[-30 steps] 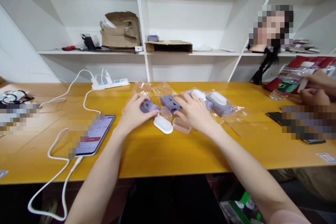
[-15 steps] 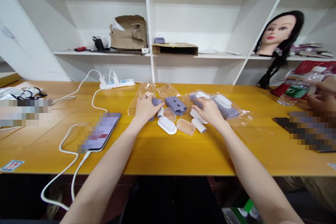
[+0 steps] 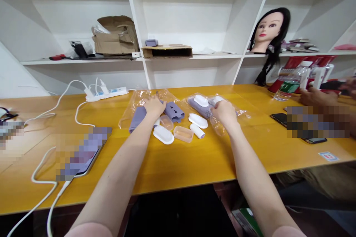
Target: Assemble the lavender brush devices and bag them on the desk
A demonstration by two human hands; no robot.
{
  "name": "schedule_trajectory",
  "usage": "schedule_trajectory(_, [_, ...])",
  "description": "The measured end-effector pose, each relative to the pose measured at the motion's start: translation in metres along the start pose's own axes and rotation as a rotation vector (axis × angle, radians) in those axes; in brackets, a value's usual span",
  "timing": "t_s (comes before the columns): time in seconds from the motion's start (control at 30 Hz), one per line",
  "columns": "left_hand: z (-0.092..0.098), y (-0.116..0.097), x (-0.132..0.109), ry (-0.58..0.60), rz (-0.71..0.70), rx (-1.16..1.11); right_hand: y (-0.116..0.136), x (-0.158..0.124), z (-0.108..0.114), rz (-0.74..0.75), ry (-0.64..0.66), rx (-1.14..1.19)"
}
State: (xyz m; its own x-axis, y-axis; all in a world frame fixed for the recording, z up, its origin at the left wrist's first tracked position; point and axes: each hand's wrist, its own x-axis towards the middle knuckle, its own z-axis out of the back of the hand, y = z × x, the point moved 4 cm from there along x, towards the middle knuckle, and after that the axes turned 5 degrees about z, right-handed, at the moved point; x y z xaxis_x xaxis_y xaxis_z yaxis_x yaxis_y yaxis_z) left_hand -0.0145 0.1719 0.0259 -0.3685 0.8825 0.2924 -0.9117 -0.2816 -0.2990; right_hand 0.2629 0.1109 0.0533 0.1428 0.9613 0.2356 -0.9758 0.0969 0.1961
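My left hand (image 3: 154,106) lies with its fingers spread over a clear plastic bag (image 3: 126,113), between two purple plastic holders. One purple holder (image 3: 137,117) is partly under my wrist; the other, with keyhole slots (image 3: 174,111), stands to its right. My right hand (image 3: 224,114) is closed on a bagged purple holder (image 3: 239,112) whose white oval piece shows above the fingers. Left of it rests another bagged purple holder (image 3: 198,107). Between my hands lie white oval lids (image 3: 163,134), a translucent peach cup (image 3: 183,134) and a white tube piece (image 3: 197,131).
A charging phone (image 3: 86,153) with white cables lies at left, a power strip (image 3: 107,94) behind it. To the right are a water bottle (image 3: 289,87), dark phones (image 3: 280,119) and another person's hands (image 3: 319,98). Shelves behind hold cardboard boxes (image 3: 115,39) and a mannequin head (image 3: 267,31).
The view has turned right. My right hand has moved from the left bagged holder and a white oval lid to the right bagged holder. My left hand's fingers now reach further over the bag.
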Motion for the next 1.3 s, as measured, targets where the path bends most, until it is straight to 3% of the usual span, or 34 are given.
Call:
schedule_trajectory(0.13, [-0.003, -0.002, -0.006, 0.0, -0.01, 0.041, -0.013, -0.001, 0.001, -0.05, 0.136, -0.023])
schedule_trajectory(0.3, [-0.004, 0.001, -0.012, -0.016, -0.038, 0.068, -0.023, -0.003, -0.016, -0.038, 0.471, -0.002])
schedule_trajectory(0.43, [-0.005, 0.004, -0.021, -0.052, -0.075, 0.06, -0.021, -0.002, -0.019, -0.028, 0.531, 0.005])
schedule_trajectory(0.57, [0.001, 0.011, -0.038, -0.066, -0.105, 0.047, -0.018, -0.004, -0.003, -0.021, 0.373, -0.014])
schedule_trajectory(0.67, [0.008, 0.016, -0.054, -0.095, -0.165, 0.038, -0.01, -0.002, 0.01, 0.015, 0.04, -0.02])
schedule_trajectory(0.77, [0.011, 0.021, -0.068, -0.111, -0.204, 0.025, 0.004, 0.001, 0.005, 0.163, -0.241, 0.006])
schedule_trajectory(0.83, [0.011, 0.023, -0.073, -0.111, -0.209, 0.013, 0.01, 0.007, -0.014, 0.22, -0.195, 0.008])
schedule_trajectory(0.97, [0.01, 0.026, -0.074, -0.11, -0.212, -0.021, 0.007, 0.018, -0.045, 0.171, -0.071, -0.01])
schedule_trajectory(1.1, [0.011, 0.027, -0.072, -0.129, -0.223, -0.069, 0.007, 0.025, -0.052, 0.245, -0.148, -0.001])
schedule_trajectory(1.3, [0.012, 0.023, -0.076, -0.141, -0.363, -0.228, 0.008, 0.035, -0.057, 0.372, -0.304, 0.086])
